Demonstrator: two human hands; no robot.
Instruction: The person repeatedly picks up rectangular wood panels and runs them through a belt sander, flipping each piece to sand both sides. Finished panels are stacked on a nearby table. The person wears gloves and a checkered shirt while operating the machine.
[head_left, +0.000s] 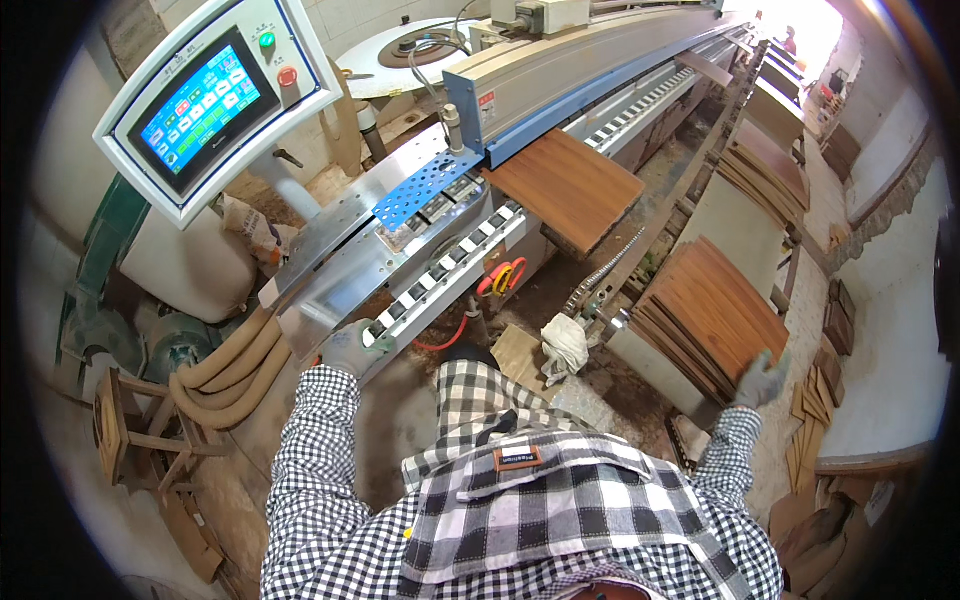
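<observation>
My gloved left hand (355, 348) rests on the near end of the edge-banding machine's roller rail (442, 274). At the right, my gloved right hand (759, 381) touches the near right corner of a stack of reddish-brown wood panels (716, 315); whether its fingers grip a panel, I cannot tell. Another wood panel (570, 187) lies partly under the machine's blue-edged beam (585, 90), away from both hands. A perforated blue plate (424, 187) covers part of the machine's metal table (337, 277).
A control panel with a lit screen (206, 112) stands at upper left. Scissors with red and yellow handles (502, 277) hang by the rail. A white cloth (564, 345) is between machine and roller conveyor. Thick hoses (225, 375) and a wooden stool (142, 435) are at left.
</observation>
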